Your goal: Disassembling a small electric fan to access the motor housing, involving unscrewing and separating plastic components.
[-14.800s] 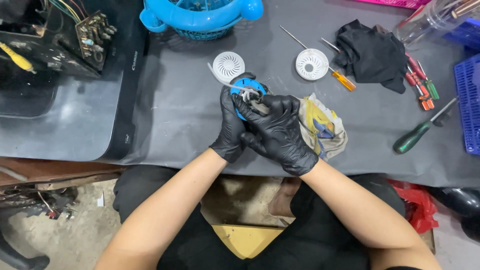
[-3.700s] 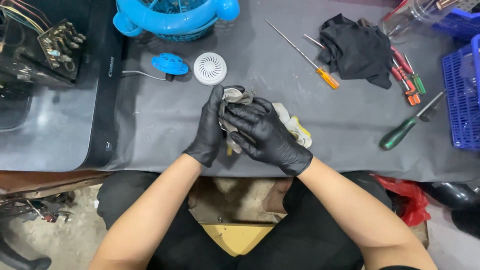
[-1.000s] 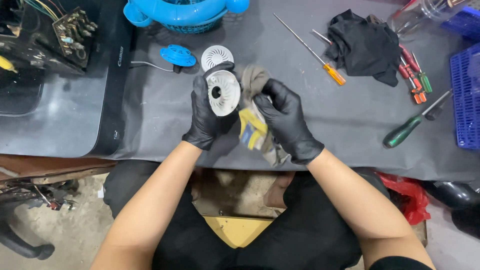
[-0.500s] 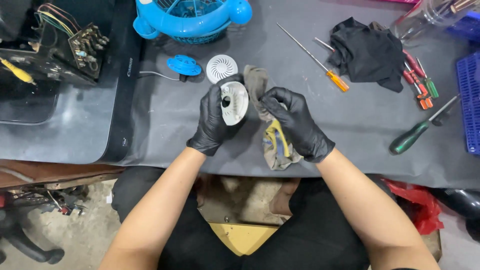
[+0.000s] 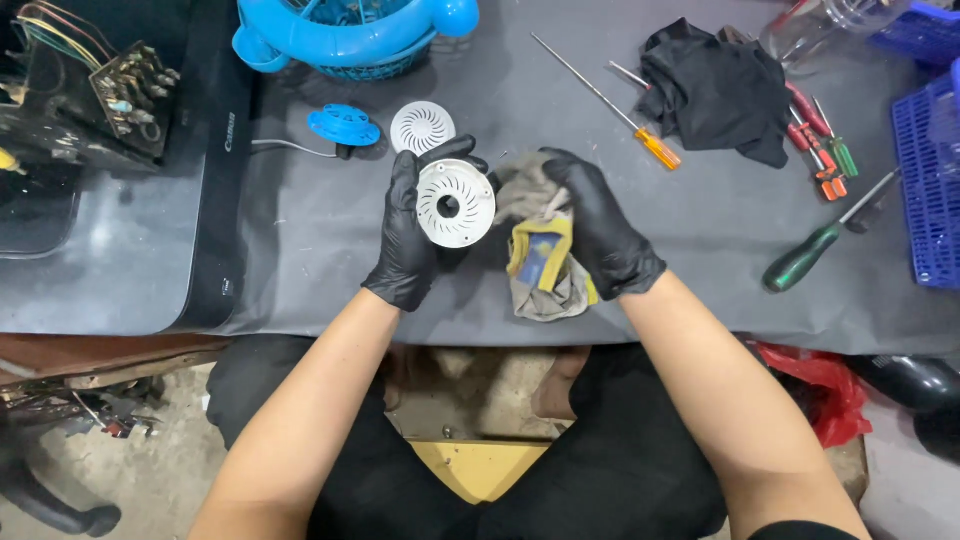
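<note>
Both my hands wear black gloves. My left hand (image 5: 408, 240) holds a round white slotted disc (image 5: 455, 203) upright above the grey table (image 5: 300, 240), its face turned towards me. My right hand (image 5: 598, 225) grips a dirty grey and yellow rag (image 5: 540, 262) just right of the disc; the rag hangs down to the table's front. A second white slotted disc (image 5: 422, 126) lies flat on the table behind my left hand. Next to it sits a small blue round part (image 5: 343, 125) with a cable.
A blue fan housing (image 5: 350, 40) stands at the back. Right of it lie an orange-handled screwdriver (image 5: 612, 105), a black cloth (image 5: 715, 90), several small red and green screwdrivers (image 5: 822, 150), a green-handled screwdriver (image 5: 815, 250) and a blue basket (image 5: 925, 190). A circuit board with wires (image 5: 95, 90) sits at the left.
My left hand has turned the white disc from edge-on to face me. My right hand with the rag has stayed beside it.
</note>
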